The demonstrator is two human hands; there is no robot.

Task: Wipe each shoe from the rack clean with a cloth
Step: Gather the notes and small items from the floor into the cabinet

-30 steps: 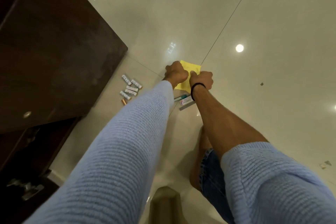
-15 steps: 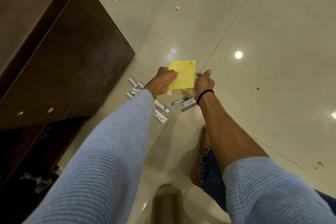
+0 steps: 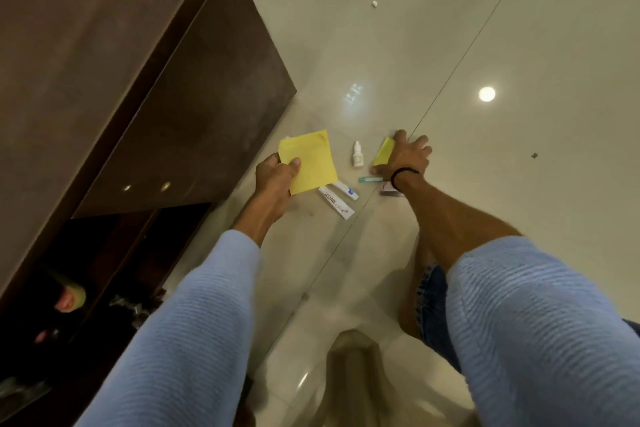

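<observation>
My left hand point(image 3: 273, 180) pinches one corner of a square yellow cloth point(image 3: 313, 163), held flat just above the floor beside the cabinet. My right hand point(image 3: 405, 158), with a black band on the wrist, is low at the floor with its fingers spread. Its thumb and forefinger grip a second, smaller folded yellow cloth point(image 3: 383, 151). The dark brown shoe rack cabinet point(image 3: 138, 80) fills the left side. Its open lower shelf at bottom left holds dim shoes point(image 3: 67, 298), mostly in shadow. No shoe is in either hand.
Between my hands on the glossy tiled floor point(image 3: 485, 28) lie a small white dropper bottle point(image 3: 357, 154), two white tubes point(image 3: 337, 201) and a green stick point(image 3: 369, 179). My bare foot point(image 3: 410, 315) rests below my right arm. Small debris specks dot the floor.
My hands have parted: the left carried the large yellow cloth leftward toward the cabinet, and the right moved right and down with the smaller yellow piece. The view shifted toward the cabinet.
</observation>
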